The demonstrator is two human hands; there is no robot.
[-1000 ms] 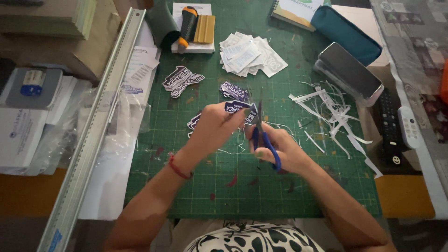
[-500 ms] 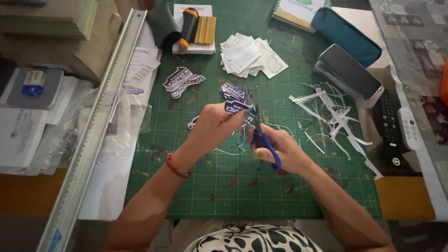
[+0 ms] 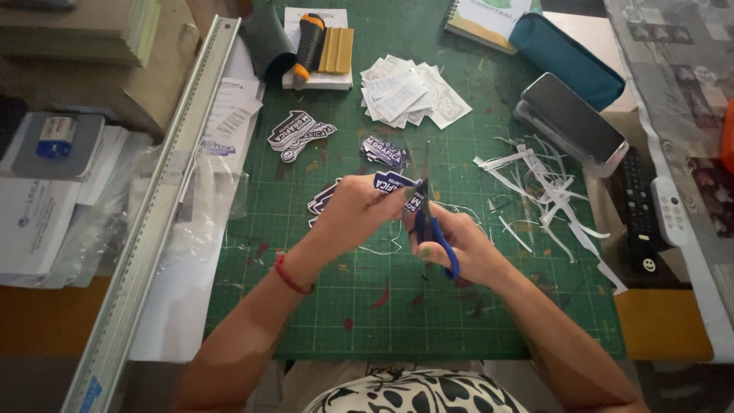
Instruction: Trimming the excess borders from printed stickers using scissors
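Hidden: sticker (image 3: 397, 186) partly covered by left hand (image 3: 353, 214)
Right hand (image 3: 459, 248): clamped on one pair of scissors (image 3: 430, 222)
Cut stickers: two on the mat (image 3: 321, 306)

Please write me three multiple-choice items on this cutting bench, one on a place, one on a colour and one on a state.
1. Where does the pile of white paper strips lie on the green cutting mat?
A. right of the hands
B. under the metal ruler
C. on the notebook

2. What colour are the handles of the scissors?
A. red
B. blue
C. yellow

3. What does the left hand do?
A. rests flat on the mat
B. holds a sticker
C. grips the utility knife

Answers:
1 A, the strips spread on the mat's right part, beside the right hand.
2 B, blue loops show round the right hand's fingers.
3 B, its fingers pinch a dark printed sticker at the blades.
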